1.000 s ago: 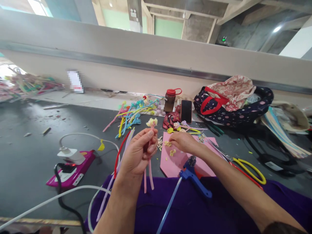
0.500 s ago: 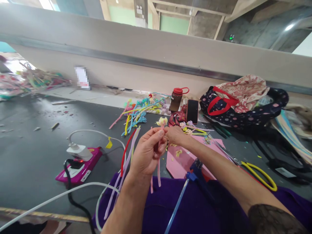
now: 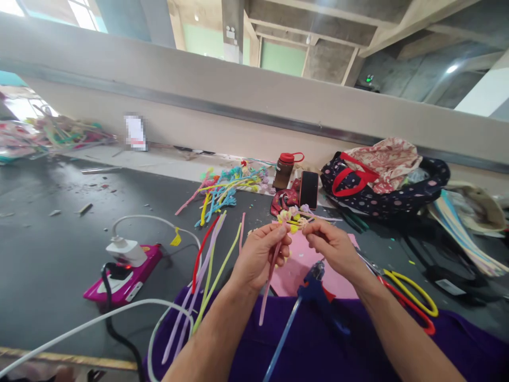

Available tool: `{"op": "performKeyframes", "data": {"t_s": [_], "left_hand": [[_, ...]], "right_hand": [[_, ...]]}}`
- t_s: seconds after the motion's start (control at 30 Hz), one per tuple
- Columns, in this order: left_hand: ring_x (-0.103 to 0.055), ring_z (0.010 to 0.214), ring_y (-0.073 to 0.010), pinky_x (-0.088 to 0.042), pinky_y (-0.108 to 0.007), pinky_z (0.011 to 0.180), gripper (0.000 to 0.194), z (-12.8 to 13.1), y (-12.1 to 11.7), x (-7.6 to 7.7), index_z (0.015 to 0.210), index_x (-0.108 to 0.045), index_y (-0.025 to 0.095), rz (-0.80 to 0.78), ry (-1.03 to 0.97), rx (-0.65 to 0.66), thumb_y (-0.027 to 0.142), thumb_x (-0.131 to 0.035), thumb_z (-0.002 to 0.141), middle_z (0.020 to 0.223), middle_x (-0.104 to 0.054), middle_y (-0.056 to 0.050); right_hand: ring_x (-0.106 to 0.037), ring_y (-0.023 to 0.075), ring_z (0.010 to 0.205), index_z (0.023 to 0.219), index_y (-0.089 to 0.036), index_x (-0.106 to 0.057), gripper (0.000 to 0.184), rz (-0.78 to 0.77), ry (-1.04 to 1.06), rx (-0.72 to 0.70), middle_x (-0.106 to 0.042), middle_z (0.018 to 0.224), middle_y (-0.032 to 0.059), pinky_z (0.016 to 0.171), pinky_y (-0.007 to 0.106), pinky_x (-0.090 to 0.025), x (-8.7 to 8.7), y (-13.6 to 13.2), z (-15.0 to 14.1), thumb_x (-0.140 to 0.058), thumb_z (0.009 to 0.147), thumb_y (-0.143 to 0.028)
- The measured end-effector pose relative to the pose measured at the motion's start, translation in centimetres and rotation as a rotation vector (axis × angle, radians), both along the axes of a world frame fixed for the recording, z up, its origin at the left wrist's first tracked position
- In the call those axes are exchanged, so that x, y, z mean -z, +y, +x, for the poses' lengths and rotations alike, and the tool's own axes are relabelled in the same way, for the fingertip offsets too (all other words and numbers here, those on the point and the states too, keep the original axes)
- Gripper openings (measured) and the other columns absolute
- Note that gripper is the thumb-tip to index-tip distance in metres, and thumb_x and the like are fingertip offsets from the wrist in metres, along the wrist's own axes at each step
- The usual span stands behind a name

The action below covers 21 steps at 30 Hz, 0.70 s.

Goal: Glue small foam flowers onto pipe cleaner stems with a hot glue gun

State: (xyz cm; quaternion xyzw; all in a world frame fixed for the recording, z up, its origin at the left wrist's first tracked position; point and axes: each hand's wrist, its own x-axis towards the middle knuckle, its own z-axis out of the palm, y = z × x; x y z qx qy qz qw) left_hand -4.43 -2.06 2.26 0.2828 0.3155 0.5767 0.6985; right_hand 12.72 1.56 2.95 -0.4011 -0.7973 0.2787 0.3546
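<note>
My left hand pinches a pink pipe cleaner, whose lower end hangs down toward the purple cloth. At its top sits a small pale yellow and pink flower head. Just right of the flower, my right hand is closed at thumb and fingertips; whatever they hold is too small to make out. Below both hands, a blue glue gun with a clear glue stick rests partly on a pink board. Several finished pipe-cleaner flowers lie behind my fingers.
Loose pipe cleaners lie left of my arm, beside a magenta power strip with a white cable. Scissors are at right. Behind stand a pipe-cleaner pile, a bottle, a phone and a dotted bag.
My left hand has shifted right and slightly down with the pink pipe cleaner. My right hand has drawn back to the right, apart from the left. The view has tilted slightly.
</note>
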Motion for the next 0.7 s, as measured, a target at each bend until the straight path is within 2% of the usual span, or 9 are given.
{"op": "performKeyframes", "data": {"t_s": [0.07, 0.2, 0.3, 0.47, 0.7], "left_hand": [[-0.05, 0.044, -0.0051, -0.036, -0.013, 0.034, 0.021, 0.6, 0.0, 0.2, 0.077, -0.06, 0.012, -0.01, 0.016, 0.019, 0.029, -0.068, 0.067, 0.062, -0.058, 0.001], [-0.053, 0.048, -0.0056, -0.039, -0.013, 0.036, 0.02, 1.5, 0.1, 0.7, 0.076, -0.059, 0.011, -0.018, 0.041, 0.037, 0.028, -0.068, 0.069, 0.064, -0.059, -0.001], [-0.053, 0.049, -0.0051, -0.04, -0.012, 0.037, 0.019, 2.0, 0.2, 1.2, 0.076, -0.059, 0.012, -0.043, 0.031, 0.022, 0.027, -0.068, 0.069, 0.065, -0.059, 0.0], [-0.054, 0.05, -0.0051, -0.043, -0.012, 0.041, 0.019, 2.7, 0.3, 1.7, 0.074, -0.06, 0.013, -0.074, 0.025, 0.029, 0.026, -0.07, 0.066, 0.065, -0.059, 0.0], [-0.051, 0.048, -0.0046, -0.042, -0.013, 0.043, 0.022, 3.1, 0.3, 2.1, 0.076, -0.061, 0.012, -0.051, 0.034, 0.025, 0.03, -0.07, 0.066, 0.061, -0.057, 0.001]], "right_hand": [[-0.052, 0.0114, 0.063, 0.086, -0.019, -0.058, 0.011, -0.037, 0.136, -0.007, -0.055, 0.073, -0.0004, 0.054, 0.021, -0.043, -0.2, -1.2, 0.7, -0.048, 0.082, -0.02], [-0.056, 0.0133, 0.07, 0.086, -0.019, -0.062, 0.011, 0.01, 0.22, -0.005, -0.059, 0.082, 0.0022, 0.061, 0.024, -0.044, -0.1, -2.1, 0.5, -0.052, 0.081, -0.02], [-0.056, 0.0133, 0.068, 0.091, -0.019, -0.061, 0.014, -0.015, 0.276, 0.059, -0.061, 0.08, 0.0017, 0.06, 0.024, -0.045, 0.6, -2.4, -0.1, -0.055, 0.079, -0.02], [-0.057, 0.013, 0.067, 0.092, -0.019, -0.058, 0.015, 0.02, 0.334, 0.173, -0.062, 0.077, 0.0004, 0.062, 0.024, -0.045, 1.7, -2.4, -0.8, -0.056, 0.078, -0.021], [-0.058, 0.0126, 0.066, 0.091, -0.019, -0.057, 0.013, 0.014, 0.368, 0.176, -0.062, 0.077, 0.0002, 0.062, 0.024, -0.046, 2.1, -2.2, -1.2, -0.057, 0.078, -0.025]]}}
